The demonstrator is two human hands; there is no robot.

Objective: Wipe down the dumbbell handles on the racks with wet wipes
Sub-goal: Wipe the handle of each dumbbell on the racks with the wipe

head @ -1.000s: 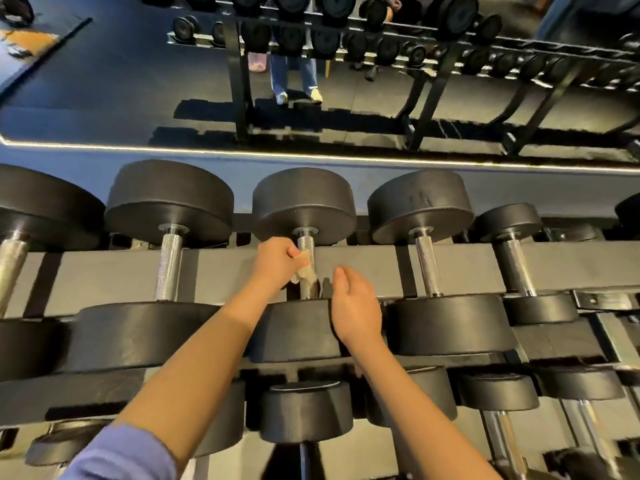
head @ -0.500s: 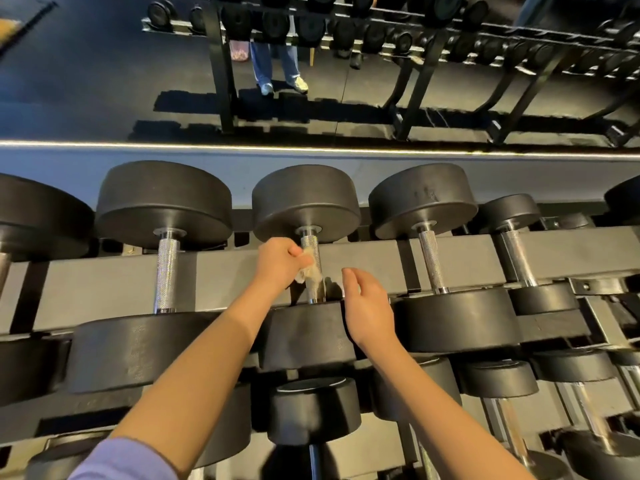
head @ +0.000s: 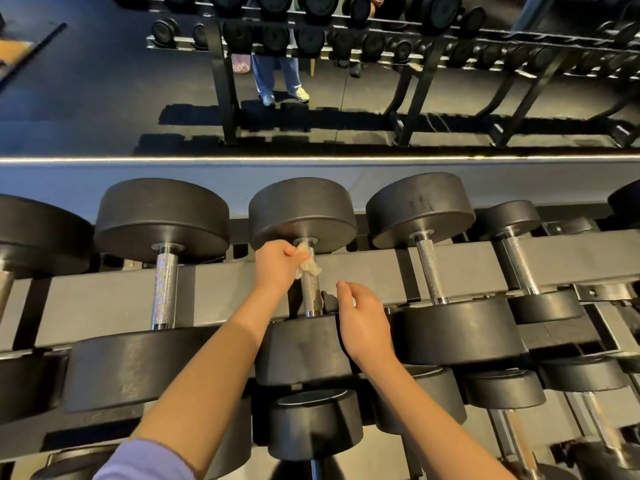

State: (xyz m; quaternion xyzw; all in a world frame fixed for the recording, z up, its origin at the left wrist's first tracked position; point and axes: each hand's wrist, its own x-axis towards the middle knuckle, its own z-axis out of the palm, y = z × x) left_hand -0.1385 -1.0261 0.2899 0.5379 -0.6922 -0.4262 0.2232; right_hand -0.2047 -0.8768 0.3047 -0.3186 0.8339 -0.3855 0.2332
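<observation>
Left hand [head: 275,263] and wipe [head: 309,266] higher on handle [head: 311,296], bare knurl below.

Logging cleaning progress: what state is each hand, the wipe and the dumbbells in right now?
Left hand: grips wet wipe against far end of centre handle.
Right hand: relaxed, holds nothing, beside that handle.
Wet wipe: crumpled.
Centre handle: racked, bare below the wipe.
Neighbouring dumbbells: racked, untouched.

Lilac left sleeve [head: 145,462], bare right forearm [head: 433,410]
</observation>
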